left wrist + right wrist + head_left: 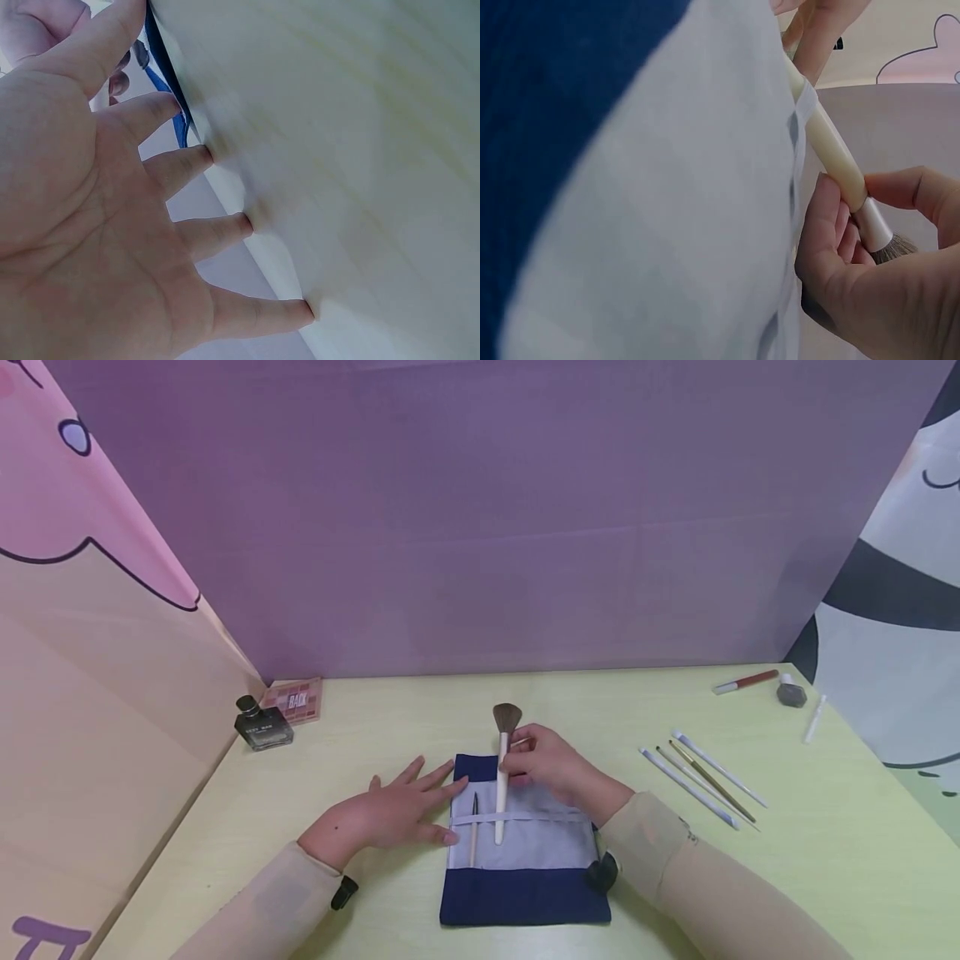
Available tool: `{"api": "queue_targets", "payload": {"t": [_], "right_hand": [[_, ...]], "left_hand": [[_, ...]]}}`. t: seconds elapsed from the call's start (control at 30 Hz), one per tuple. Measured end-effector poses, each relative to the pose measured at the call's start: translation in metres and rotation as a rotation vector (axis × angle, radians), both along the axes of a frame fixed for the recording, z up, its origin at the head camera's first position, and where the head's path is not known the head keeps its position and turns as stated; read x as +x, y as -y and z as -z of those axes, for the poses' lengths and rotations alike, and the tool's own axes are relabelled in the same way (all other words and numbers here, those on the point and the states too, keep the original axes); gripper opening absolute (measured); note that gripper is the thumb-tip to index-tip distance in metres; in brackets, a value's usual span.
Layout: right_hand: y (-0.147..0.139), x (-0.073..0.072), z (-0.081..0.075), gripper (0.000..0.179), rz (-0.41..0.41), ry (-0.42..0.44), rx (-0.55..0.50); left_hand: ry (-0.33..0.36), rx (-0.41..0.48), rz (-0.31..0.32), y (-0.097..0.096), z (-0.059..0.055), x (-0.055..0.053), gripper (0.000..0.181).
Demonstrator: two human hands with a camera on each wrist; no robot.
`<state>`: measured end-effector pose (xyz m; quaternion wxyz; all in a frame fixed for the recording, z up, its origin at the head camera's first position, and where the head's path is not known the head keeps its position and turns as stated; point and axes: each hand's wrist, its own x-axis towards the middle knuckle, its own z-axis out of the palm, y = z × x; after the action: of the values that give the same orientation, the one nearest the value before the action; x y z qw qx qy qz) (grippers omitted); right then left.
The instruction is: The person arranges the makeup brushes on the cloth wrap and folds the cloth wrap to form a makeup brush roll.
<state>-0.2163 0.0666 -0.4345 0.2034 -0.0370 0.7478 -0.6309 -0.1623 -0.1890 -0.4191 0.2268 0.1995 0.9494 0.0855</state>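
A makeup brush [501, 793] with a white handle and fluffy brown bristles is pinched between the thumb and fingers of my right hand [543, 762]. Its handle points down across the pale strap [536, 817] of a grey and navy brush roll [525, 897]. From the right wrist, the brush handle [832, 150] meets the strap [806, 105], bristles beyond my fingers. My left hand [397, 810] lies with fingers spread and straight at the roll's left edge, fingertips on the table in the left wrist view. A thin dark-tipped brush [474, 831] sits at the strap, left of the larger one.
Several slim brushes [701, 777] lie on the table to the right. Behind them are a red tube [746, 682], a small dark bottle [791, 693] and a white stick [814, 720]. At the back left stand a black bottle [264, 727] and a pink palette [300, 700].
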Motion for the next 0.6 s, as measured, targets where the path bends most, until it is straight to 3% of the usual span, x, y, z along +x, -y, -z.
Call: {"api": "queue_targets", "payload": {"t": [0.4, 0.6], "right_hand": [[0.001, 0.0073, 0.0008, 0.051, -0.039, 0.003, 0.025], [-0.0004, 0.0106, 0.0002, 0.075, -0.071, 0.007, 0.03]], "left_hand": [[-0.004, -0.003, 0.004, 0.0008, 0.0022, -0.0004, 0.084], [-0.006, -0.006, 0.004, 0.0004, 0.0023, -0.0005, 0.084]]}}
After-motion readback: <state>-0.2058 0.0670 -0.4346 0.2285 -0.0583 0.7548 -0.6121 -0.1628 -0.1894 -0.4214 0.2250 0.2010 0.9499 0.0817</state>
